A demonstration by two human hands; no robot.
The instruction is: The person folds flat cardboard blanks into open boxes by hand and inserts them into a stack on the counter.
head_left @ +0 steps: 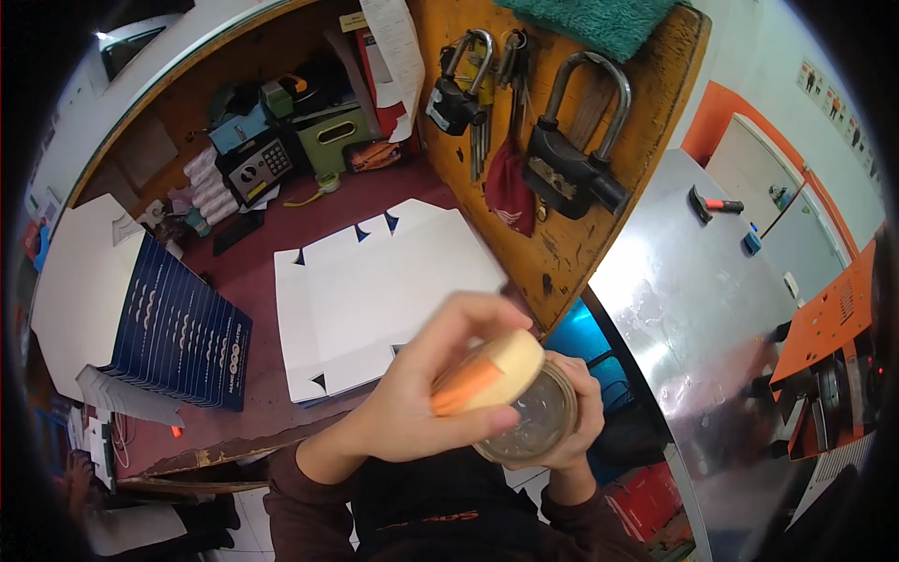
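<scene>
Maroon desk (251,290) with stacked navy cartons (183,328) at left. We see left hand (403,398) pinching cream-and-orange piece (517,363), perhaps lid, just by mouth of glass jar (545,421); right hand (582,403) cups jar. Loosened fingers could drop piece or tip jar, we judge. Carton lettering seemingly ends "KATSU"; we can't read orange shirt print (435,520).

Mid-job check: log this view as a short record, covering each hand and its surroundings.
left hand: left hand holds a cream-and-orange object
right hand: right hand grips a round, see-through container
object–container contact: cannot tell
desktop: notched white card, lying flat; blue printed stack to its left
wooden panel: padlocks hanging
metal table: hammer
</scene>
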